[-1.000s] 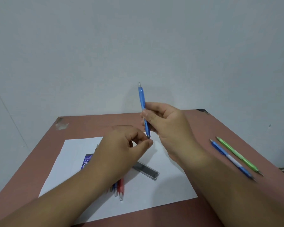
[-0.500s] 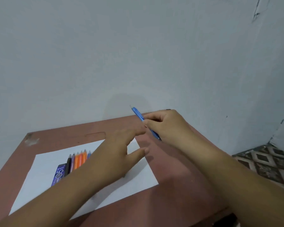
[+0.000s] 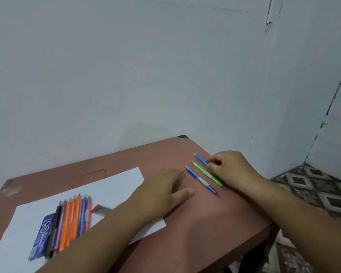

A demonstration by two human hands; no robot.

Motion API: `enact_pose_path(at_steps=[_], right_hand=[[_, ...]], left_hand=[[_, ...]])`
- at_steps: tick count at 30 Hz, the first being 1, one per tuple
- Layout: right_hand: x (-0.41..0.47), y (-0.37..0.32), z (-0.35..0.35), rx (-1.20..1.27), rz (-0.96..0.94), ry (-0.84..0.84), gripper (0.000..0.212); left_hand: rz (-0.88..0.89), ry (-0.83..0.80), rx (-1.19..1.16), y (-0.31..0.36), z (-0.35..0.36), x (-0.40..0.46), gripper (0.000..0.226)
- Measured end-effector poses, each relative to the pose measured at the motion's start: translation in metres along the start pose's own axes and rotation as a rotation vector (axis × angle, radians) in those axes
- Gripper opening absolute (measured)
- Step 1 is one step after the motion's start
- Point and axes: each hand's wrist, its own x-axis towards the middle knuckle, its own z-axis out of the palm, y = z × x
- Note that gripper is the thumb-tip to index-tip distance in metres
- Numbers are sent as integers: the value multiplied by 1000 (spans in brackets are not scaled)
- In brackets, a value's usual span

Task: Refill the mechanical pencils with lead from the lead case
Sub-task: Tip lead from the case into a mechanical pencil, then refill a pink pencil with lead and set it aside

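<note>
On the reddish-brown table (image 3: 195,229), toward its far right corner, right hand (image 3: 227,167) pinches a blue mechanical pencil (image 3: 200,159) between thumb and curled fingers; the pencil lies low against the tabletop, cap end pointing away, most of its barrel hidden under the hand. Cannot tell whether it is fully resting on the table.

Just beside it, on the side toward the white sheet of paper (image 3: 91,196): a green mechanical pencil (image 3: 207,173), flat on the table, its near end passing under the right hand's edge. Next to that, parallel, a blue-and-white mechanical pencil (image 3: 202,181), also flat, clear of both hands.

Left hand (image 3: 163,191) lies between the paper and the blue-and-white pencil, fingers straight and spread, thumb out, holding nothing. Palm over the table near the paper's right edge; contact with the surface unclear.

On the paper, left of the left forearm: a tight row of mechanical pencils (image 3: 71,221), black, purple, orange, blue, pink, side by side, tips pointing away. Dark blue lead case (image 3: 41,236) touches the row's left side, marked "0.5". A clear lead case (image 3: 103,210) lies right of the row, partly covered by the forearm.

Patterned floor tiles (image 3: 315,186) show beyond the table's right edge.
</note>
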Motion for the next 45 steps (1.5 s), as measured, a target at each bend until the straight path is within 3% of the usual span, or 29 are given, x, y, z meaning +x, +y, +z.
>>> enact_pose_path(at_steps=[9, 23, 27, 31, 39, 45], right_hand=[[1, 10, 14, 44, 17, 5, 21], [-9, 5, 15, 17, -10, -1, 27], [-8, 0, 11, -100, -86, 50, 28], [-15, -27, 12, -43, -255, 65, 16], [-23, -104, 54, 43, -463, -162, 17], [-15, -157, 97, 24, -672, -282, 24]], left_hand=[[107, -38, 87, 17, 21, 16, 67], [111, -73, 19, 16, 11, 7, 63], [57, -68, 66, -4, -12, -6, 69], [-33, -26, 89, -45, -47, -36, 63], [-359, 130, 52, -123, -101, -112, 43], [-423, 348, -54, -157, -102, -144, 25]])
